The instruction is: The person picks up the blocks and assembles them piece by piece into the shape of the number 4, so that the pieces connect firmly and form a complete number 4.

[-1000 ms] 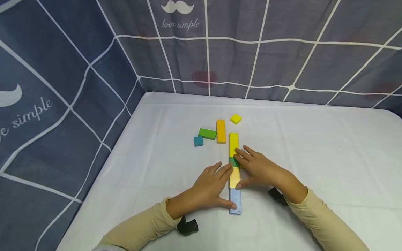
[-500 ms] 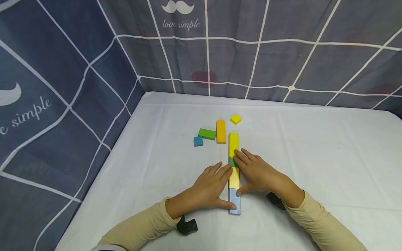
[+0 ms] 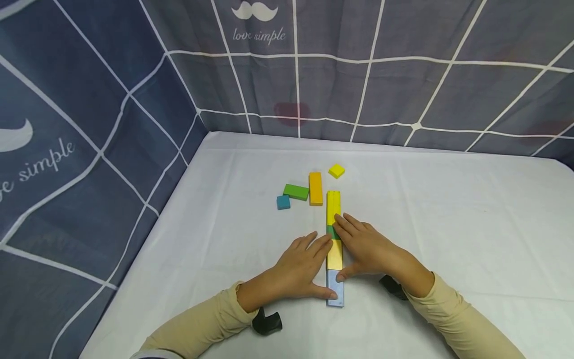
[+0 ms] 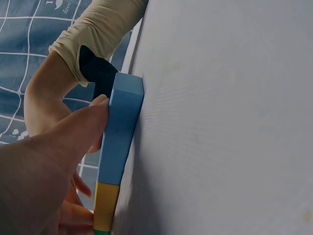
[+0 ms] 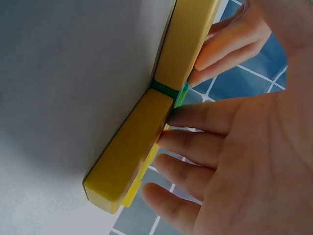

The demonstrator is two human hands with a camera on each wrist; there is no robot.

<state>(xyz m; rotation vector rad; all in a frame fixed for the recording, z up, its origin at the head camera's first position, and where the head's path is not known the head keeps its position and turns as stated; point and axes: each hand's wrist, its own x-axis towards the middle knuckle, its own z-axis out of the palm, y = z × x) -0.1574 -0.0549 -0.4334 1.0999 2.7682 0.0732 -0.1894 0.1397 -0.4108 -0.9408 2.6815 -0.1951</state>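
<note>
A straight row of blocks runs away from me: a light blue block (image 3: 334, 286) nearest, then a pale yellow block (image 3: 334, 257), a green one (image 3: 331, 232) and a bright yellow one (image 3: 334, 205). My left hand (image 3: 298, 271) lies along its left side, thumb on the blue block, fingertips by the green and pale yellow ones. From the right, my right hand (image 3: 376, 249) touches the row with extended fingers, its thumb at the blue block. Another yellow block (image 5: 129, 152) stands angled against the row by the right fingertips; the right hand hides it in the head view.
Beyond the row lie an orange block (image 3: 316, 189), a light green block (image 3: 296, 192), a small blue block (image 3: 283, 202) and a small yellow block (image 3: 337, 171). Black wrist devices (image 3: 267, 323) sit under the sleeves. Dark gridded cloth (image 3: 341, 89) hangs behind the white table (image 3: 448, 224).
My right hand has slid slightly towards me, its thumb moving from the pale yellow block to the blue one. My left hand has stayed put.
</note>
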